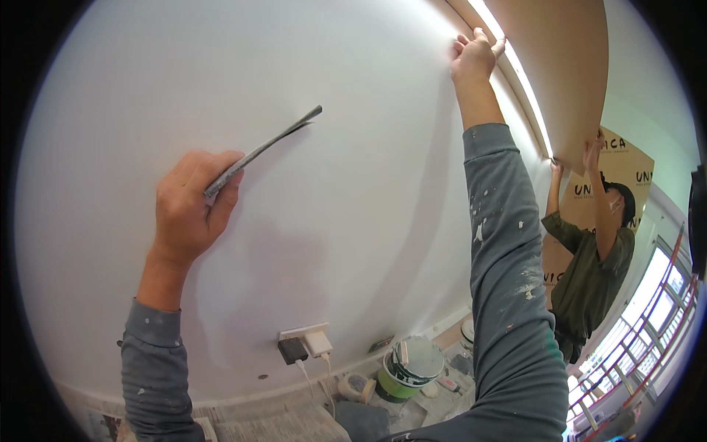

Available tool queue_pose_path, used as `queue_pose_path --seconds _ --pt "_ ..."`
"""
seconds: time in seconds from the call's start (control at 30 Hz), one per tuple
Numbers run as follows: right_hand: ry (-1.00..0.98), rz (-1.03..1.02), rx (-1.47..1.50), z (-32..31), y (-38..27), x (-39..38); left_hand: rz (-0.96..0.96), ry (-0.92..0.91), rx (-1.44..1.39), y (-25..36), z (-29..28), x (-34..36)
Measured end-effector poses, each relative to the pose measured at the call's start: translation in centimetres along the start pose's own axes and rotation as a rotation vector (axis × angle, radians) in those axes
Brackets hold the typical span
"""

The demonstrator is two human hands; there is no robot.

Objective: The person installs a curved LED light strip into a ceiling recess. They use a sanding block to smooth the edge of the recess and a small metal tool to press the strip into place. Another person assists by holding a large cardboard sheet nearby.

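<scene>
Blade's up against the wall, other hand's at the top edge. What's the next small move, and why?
Probably draw the putty knife in a short stroke across the white wall. The left hand grips its handle with the blade at the wall, apparently touching, while the right hand braces high at the lit top edge, steadying the reach.
</scene>
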State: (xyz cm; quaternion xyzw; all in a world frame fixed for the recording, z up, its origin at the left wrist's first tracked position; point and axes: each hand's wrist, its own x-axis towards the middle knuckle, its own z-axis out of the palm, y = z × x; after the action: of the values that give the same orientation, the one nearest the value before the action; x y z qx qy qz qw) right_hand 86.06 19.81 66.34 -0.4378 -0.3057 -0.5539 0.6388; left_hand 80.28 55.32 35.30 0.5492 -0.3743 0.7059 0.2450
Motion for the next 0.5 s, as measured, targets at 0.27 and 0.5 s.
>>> queue_pose_path --seconds 0.27,0.5 --pt "-0.031 -0.028 0.264 9.3 -0.2 -4.4 -0.033 -0.027 0.023 0.2 -0.6 0.0" --pt "0.168 0.042 0.287 7.2 -0.8 -1.7 -0.038 -0.003 -0.038 0.0 -0.2 -0.3"
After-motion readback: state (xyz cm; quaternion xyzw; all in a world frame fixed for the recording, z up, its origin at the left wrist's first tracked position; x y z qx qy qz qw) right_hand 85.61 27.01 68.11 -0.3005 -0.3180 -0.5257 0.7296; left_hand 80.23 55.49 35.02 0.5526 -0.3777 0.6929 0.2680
